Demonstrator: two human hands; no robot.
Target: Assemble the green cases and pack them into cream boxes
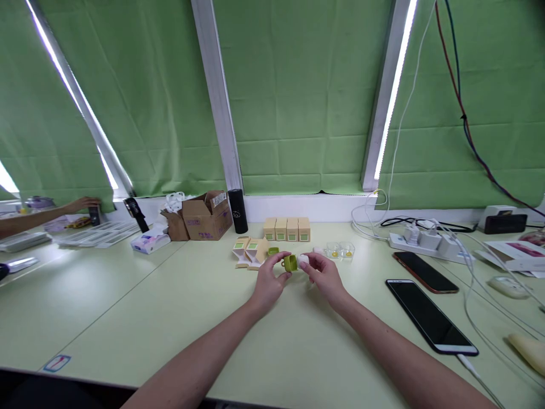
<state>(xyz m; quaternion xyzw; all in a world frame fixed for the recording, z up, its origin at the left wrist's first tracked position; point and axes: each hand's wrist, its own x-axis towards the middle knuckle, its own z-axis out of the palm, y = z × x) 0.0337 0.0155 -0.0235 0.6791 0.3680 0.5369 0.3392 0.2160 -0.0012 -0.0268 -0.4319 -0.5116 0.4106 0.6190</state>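
Note:
Between the fingertips of my left hand (pixel 272 279) is a small olive-green case (pixel 290 263) with a loop on its side. My right hand (pixel 326 277) pinches a small white rounded piece (pixel 302 259) right beside the case's opening; whether the two touch I cannot tell. Just behind my left fingers lies another small green piece (pixel 273 250). Two opened kraft boxes (pixel 251 253) with green labels lie to the left of it. Past my right hand stand small clear containers (pixel 340 250) with yellow spots, and a pale piece beside them is partly hidden.
Several closed kraft boxes (pixel 287 229) line up at the back. A cardboard carton (pixel 206 216), a black cylinder (pixel 238 211) and a tissue pack (pixel 150 241) stand left. Two phones, one a white-edged phone (pixel 431 315), a power strip (pixel 426 245) and loose cables occupy the right. Another person's arm (pixel 46 218) reaches in at far left.

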